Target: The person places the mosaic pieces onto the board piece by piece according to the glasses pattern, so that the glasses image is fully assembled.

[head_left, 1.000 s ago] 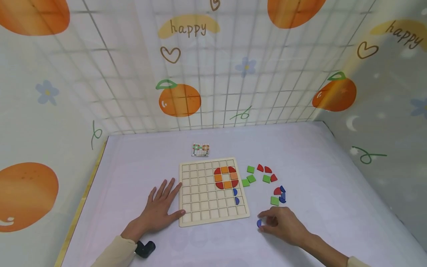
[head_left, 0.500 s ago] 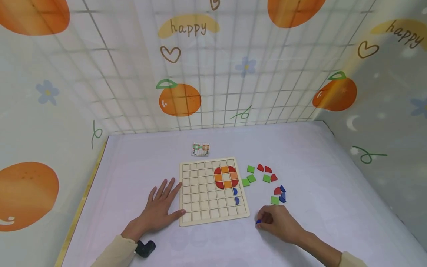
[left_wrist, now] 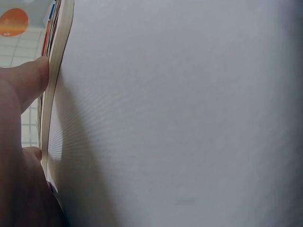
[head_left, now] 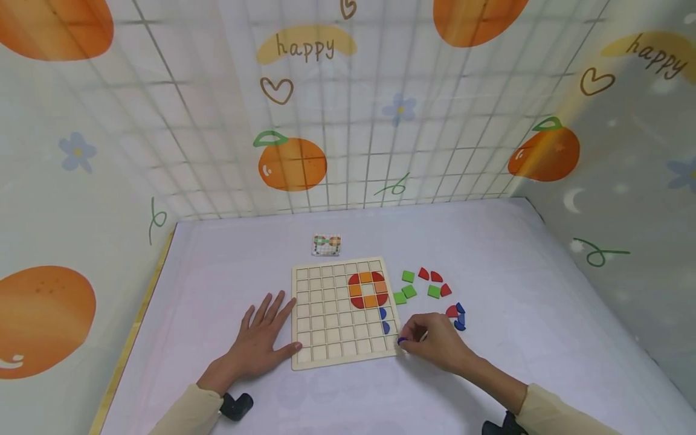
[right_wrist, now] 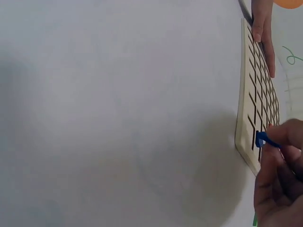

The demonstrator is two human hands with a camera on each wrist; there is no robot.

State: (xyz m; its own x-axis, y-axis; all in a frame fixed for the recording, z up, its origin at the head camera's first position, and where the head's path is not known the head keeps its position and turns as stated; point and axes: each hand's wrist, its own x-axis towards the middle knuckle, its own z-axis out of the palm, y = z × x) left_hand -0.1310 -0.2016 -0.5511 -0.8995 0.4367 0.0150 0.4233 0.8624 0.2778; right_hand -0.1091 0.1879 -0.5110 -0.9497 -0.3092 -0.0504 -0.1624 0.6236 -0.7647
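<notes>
A pale wooden grid board (head_left: 331,329) lies on the table. Red quarter-round pieces and orange squares form a ring (head_left: 355,290) at its upper right, with two blue half-round pieces (head_left: 386,327) below. My left hand (head_left: 261,344) lies with fingers spread, thumb and forefinger touching the board's left edge. Over the lower right edge of the board, my right hand (head_left: 440,344) pinches another blue half-round piece (right_wrist: 266,138) between thumb and fingers. In the right wrist view that piece is tilted, close above the grid; contact with the board cannot be told.
Right of the board lie loose green squares (head_left: 408,276), red quarter-rounds (head_left: 437,277) and blue half-rounds (head_left: 460,325). A small pattern card (head_left: 327,244) sits behind the board. Patterned cloth walls (head_left: 217,151) stand at the back and sides of the table.
My right hand has closed its pinch on the blue half-round piece and carried it up and left from the table to the board's lower right edge. My left hand stays put.
</notes>
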